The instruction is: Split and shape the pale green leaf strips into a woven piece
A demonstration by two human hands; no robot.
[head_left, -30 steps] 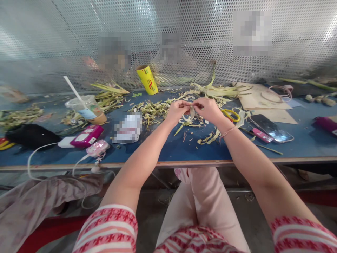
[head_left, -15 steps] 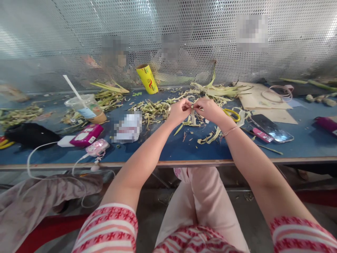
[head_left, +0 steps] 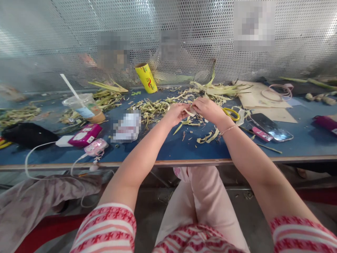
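Observation:
Close together above the blue table, both my hands pinch a pale leaf strip. My left hand has its fingers closed at the strip's left side. Thumb and fingers of my right hand press together at its upper end, and the exact grip is partly hidden. Thin plant shavings lie heaped beside and behind my left hand. Under the hands are more loose pale strips. Yellow-handled scissors, as far as the loops show, rest right of my right wrist.
A yellow cardboard tube stands tilted near the perforated metal screen. Leafy stalks lie behind my hands. Left are a plastic cup with a straw and a magenta box; right, a phone and cardboard sheets.
The pale strip hung down below my fingers and now lies slanted across my left fingers. My left hand has shifted slightly down and left; both hands stay close together.

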